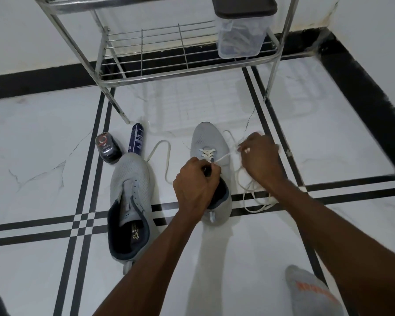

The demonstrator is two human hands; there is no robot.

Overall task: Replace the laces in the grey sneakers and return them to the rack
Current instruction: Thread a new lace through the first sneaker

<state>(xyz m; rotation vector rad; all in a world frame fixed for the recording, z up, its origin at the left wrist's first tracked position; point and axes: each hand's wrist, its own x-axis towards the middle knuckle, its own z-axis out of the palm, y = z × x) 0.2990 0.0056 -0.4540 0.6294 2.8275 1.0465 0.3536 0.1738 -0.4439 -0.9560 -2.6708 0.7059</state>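
Over the half-laced sneaker (211, 142), the left hand (195, 187) pinched the white lace (224, 157) at the eyelets; right hand (261, 157), just beside it, gripped the lace, pulling taut.

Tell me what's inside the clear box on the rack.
The clear box holds tangled laces, pale and dark. Its dark lid hides the upper part; no count possible.

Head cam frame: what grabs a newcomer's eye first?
Two bare forearms reach into the middle, where the left hand grips the right-hand grey sneaker at its tongue and the right hand pulls a white lace sideways, slack looping on the floor beside it. The other grey sneaker lies unlaced to the left. Behind stands a steel rack with a clear lidded box on its shelf.
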